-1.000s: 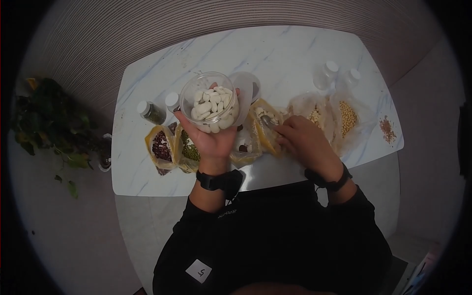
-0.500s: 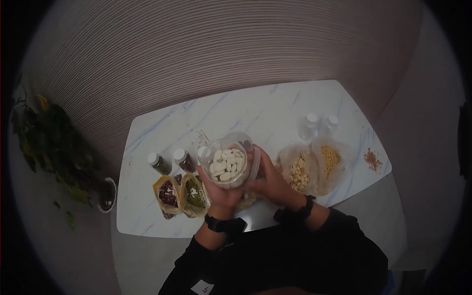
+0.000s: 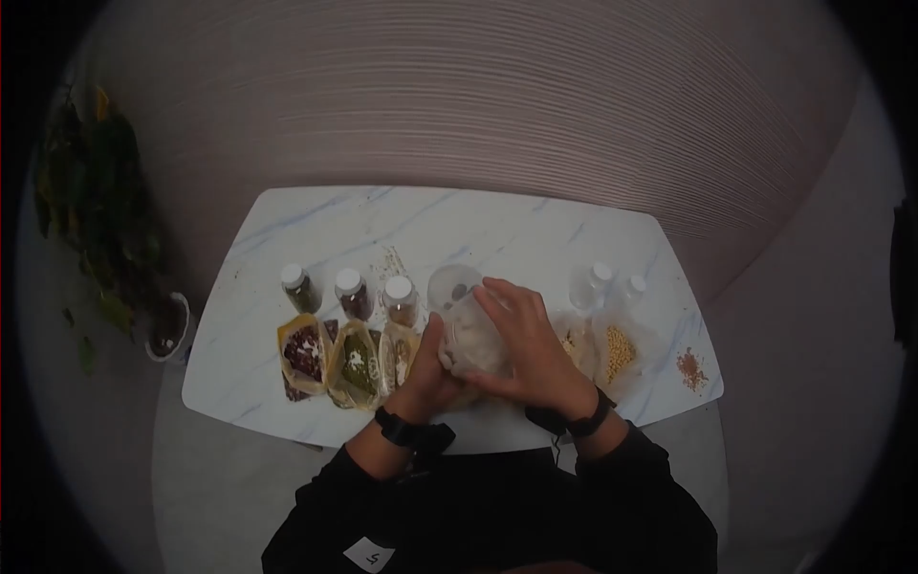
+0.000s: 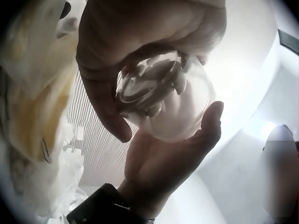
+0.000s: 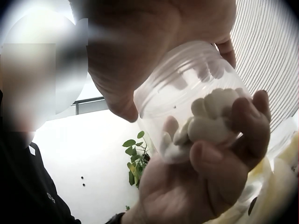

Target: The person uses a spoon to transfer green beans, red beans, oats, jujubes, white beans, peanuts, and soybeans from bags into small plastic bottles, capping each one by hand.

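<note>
A clear round plastic jar (image 3: 466, 346) is held between both hands above the table's near middle, tilted. Large flat white beans (image 5: 212, 122) show through its wall in the right wrist view. The left hand (image 3: 428, 380) holds the bean-filled end from below and the left, fingers curled round it. From the opposite side the right hand (image 3: 535, 356) grips the mouth end, where a translucent lid (image 5: 189, 58) sits. In the left wrist view the jar lies between the left hand (image 4: 145, 37) above and the right hand (image 4: 163, 165) below.
White-capped bottles (image 3: 353, 295) stand at left behind open bags of dark red beans (image 3: 306, 356) and green beans (image 3: 358, 371). At right are a bag of yellow beans (image 3: 620, 350) and clear bottles (image 3: 595, 282). Another translucent tub (image 3: 449, 279) stands just behind the jar. Reddish grains (image 3: 690, 369) lie scattered far right.
The right hand left the bag of white beans, brought a lid to the jar and now grips its mouth end. The jar has gone from upright and uncovered to tilted. The head view has shifted.
</note>
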`<state>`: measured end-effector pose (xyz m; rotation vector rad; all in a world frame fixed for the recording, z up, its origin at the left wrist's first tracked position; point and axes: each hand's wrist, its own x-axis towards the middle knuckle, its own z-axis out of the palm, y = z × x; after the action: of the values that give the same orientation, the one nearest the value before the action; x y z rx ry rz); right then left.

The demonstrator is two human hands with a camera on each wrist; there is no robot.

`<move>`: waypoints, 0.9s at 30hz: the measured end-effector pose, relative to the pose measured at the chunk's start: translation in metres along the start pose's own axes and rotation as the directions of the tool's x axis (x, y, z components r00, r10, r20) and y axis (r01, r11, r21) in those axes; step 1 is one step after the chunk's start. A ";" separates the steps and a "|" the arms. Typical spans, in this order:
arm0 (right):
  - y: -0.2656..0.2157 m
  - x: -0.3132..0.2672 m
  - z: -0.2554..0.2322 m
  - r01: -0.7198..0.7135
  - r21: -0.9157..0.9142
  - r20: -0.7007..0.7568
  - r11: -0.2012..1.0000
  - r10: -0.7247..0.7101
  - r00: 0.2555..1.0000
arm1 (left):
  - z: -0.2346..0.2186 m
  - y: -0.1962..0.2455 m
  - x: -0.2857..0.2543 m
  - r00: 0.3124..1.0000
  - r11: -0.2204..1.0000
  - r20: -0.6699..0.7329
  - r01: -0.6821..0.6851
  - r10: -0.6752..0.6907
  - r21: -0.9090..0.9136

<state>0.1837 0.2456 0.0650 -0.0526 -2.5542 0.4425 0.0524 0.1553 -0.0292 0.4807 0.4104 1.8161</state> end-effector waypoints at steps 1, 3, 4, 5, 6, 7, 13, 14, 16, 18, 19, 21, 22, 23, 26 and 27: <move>-0.001 0.001 0.000 -0.015 0.017 0.045 1.000 0.014 0.999 | -0.003 -0.003 -0.001 0.998 0.997 0.046 0.049 -0.046 -0.062; -0.002 0.003 0.002 0.018 -0.103 0.016 0.995 -0.016 1.000 | -0.011 -0.007 0.001 0.999 0.995 0.023 0.049 -0.048 -0.088; 0.000 0.003 0.005 0.034 -0.123 -0.003 0.992 -0.035 0.999 | -0.014 -0.009 0.002 0.998 0.997 0.042 0.046 -0.043 -0.068; 0.001 0.000 0.012 0.038 -0.121 0.024 0.992 -0.035 0.999 | -0.016 -0.012 0.001 0.998 1.000 0.064 0.027 -0.027 -0.003; 0.004 -0.004 0.019 -0.030 -0.051 -0.028 0.998 0.029 0.999 | -0.016 -0.013 0.001 0.998 1.000 0.059 0.018 -0.017 -0.021; 0.007 -0.007 0.027 -0.097 0.020 -0.079 0.995 0.098 0.992 | -0.015 -0.013 0.001 0.981 0.935 0.086 -0.191 0.173 0.298; 0.003 -0.017 0.060 -0.190 0.480 -0.177 0.856 0.307 0.935 | -0.010 -0.006 -0.002 0.862 0.481 0.231 -0.453 0.452 0.750; 0.003 -0.017 0.059 -0.201 0.476 -0.170 0.856 0.314 0.934 | -0.010 -0.007 -0.002 0.845 0.430 0.239 -0.463 0.478 0.775; 0.003 -0.012 0.052 -0.253 0.451 -0.128 0.856 0.343 0.931 | -0.008 -0.007 -0.001 0.861 0.480 0.223 -0.449 0.456 0.753; 0.005 -0.007 0.037 -0.301 0.427 -0.061 0.853 0.359 0.931 | -0.007 -0.006 0.001 0.872 0.525 0.214 -0.443 0.440 0.726; 0.007 -0.003 0.027 -0.343 0.410 0.001 0.845 0.375 0.927 | -0.006 -0.006 0.001 0.881 0.596 0.208 -0.445 0.424 0.668; 0.016 0.008 -0.001 -0.365 0.352 -0.010 0.862 0.393 0.919 | -0.008 -0.003 0.002 0.892 0.668 0.200 -0.439 0.405 0.601; 0.025 0.013 -0.014 -0.381 0.301 -0.026 0.874 0.407 0.913 | -0.012 0.002 0.005 0.895 0.720 0.144 -0.428 0.422 0.546; 0.035 0.019 -0.023 -0.370 0.187 -0.078 0.910 0.389 0.918 | -0.016 0.006 0.008 0.897 0.768 0.085 -0.418 0.434 0.486; 0.079 0.033 -0.030 -0.393 -0.012 -0.076 0.920 0.391 0.917 | -0.020 0.013 0.010 0.886 0.829 0.018 -0.440 0.463 0.346; 0.098 0.034 -0.024 -0.412 -0.087 -0.013 0.907 0.413 0.911 | -0.020 0.015 0.009 0.891 0.858 -0.014 -0.433 0.454 0.278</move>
<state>0.1623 0.3502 0.0696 -0.6362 -2.5633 0.4854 0.0271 0.1590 -0.0379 0.7407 0.6469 2.2454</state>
